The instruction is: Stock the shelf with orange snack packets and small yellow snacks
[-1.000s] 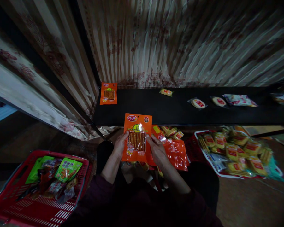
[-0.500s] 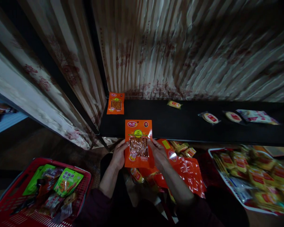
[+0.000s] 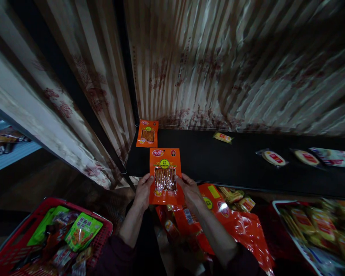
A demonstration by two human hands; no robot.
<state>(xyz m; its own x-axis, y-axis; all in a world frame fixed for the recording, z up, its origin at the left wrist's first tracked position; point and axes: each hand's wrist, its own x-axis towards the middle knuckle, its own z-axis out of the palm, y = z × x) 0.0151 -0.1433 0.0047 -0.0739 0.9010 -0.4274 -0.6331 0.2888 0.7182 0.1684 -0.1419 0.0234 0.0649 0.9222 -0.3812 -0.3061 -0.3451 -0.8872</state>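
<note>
Orange snack packet [image 3: 165, 175]: flat foil, printed face up, with a clear window showing thin brown sticks.

Location: over the front edge of the black shelf [image 3: 241, 168], near its left end, top end toward the wall and lower end toward me. I cannot tell whether the top edge touches the shelf.

Grip: my left hand [image 3: 143, 190] pinches the lower left edge and my right hand [image 3: 189, 189] the lower right, thumbs on the face and fingers beneath. Both are closed on the packet.

Related item: a second orange packet [image 3: 147, 133] of the same print lies flat in the back left corner of the shelf, just beyond the held one and apart from it.

Also on the shelf: a small yellow packet [image 3: 223, 137] and a round wrapped biscuit [image 3: 273, 157], well to the right.

Below the shelf: a heap of orange bags [image 3: 241, 226] lies under my right forearm. A red basket [image 3: 105, 237] of green and dark packets stands at lower left.

Handling note, my judgement:
- The film looks limp and slick, so an even pinch on both sides should keep it from buckling.
- I would hold it square to the shelf edge and in line with the corner packet, leaving a gap between them instead of an overlap.
- Laying the far edge down first and letting go with both hands together should stop it skewing.
- The light is dim, so the print direction is worth checking against the corner packet.
- My forearms should stay clear of the heap.
</note>
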